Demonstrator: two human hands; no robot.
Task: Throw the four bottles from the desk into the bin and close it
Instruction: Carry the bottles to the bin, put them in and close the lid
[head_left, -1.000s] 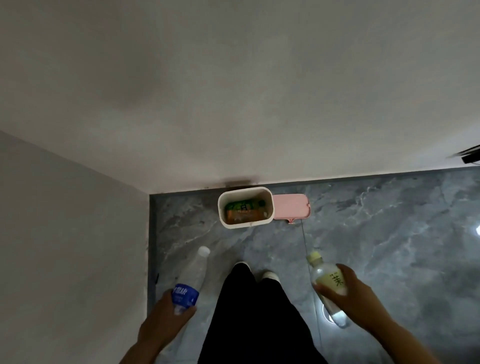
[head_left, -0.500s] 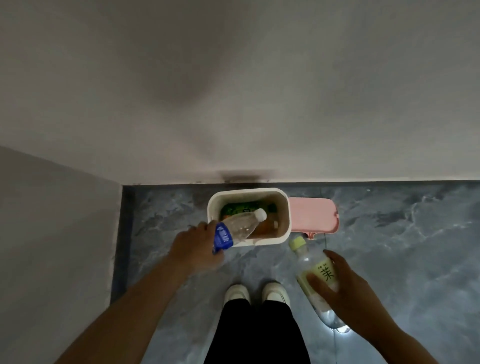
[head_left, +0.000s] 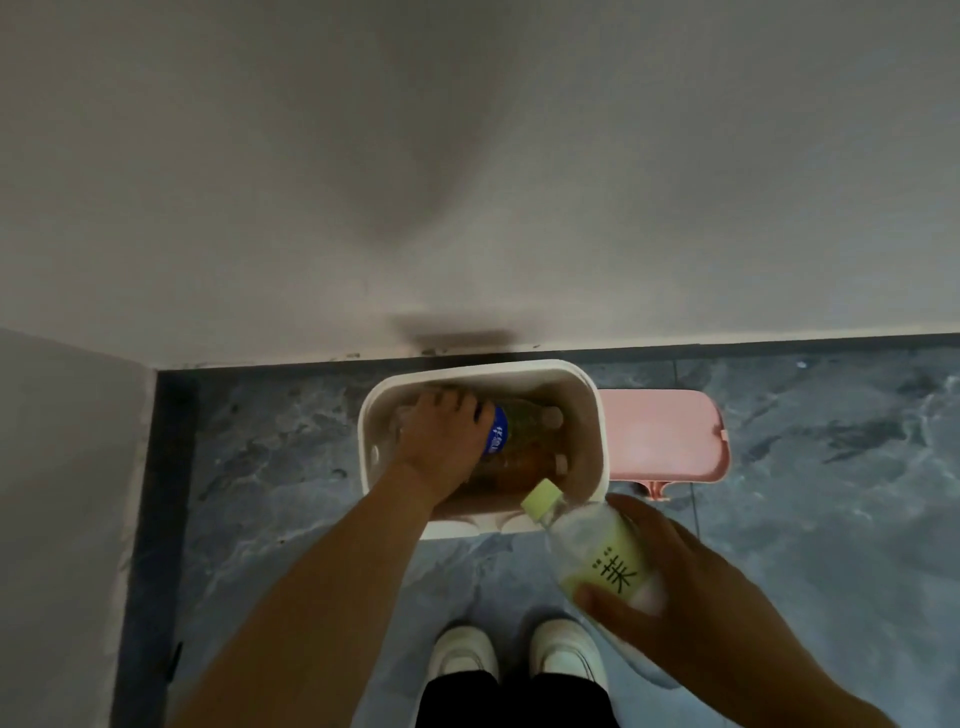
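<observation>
A white bin stands open on the floor against the wall, its pink lid swung out to the right. My left hand reaches down inside the bin, wrapped around a clear bottle with a blue label, which lies on its side. Under it lie at least two other bottles with amber liquid. My right hand holds a clear bottle with a pale green cap and label, tilted, its cap over the bin's near right rim.
The floor is grey marbled tile. A white wall runs behind the bin and another wall closes the left side. My two white shoes stand just in front of the bin.
My left hand has gone from the bin's near rim down into the bin with the blue-label bottle. My right hand has brought the green-cap bottle up to the rim. The view has closed in.
</observation>
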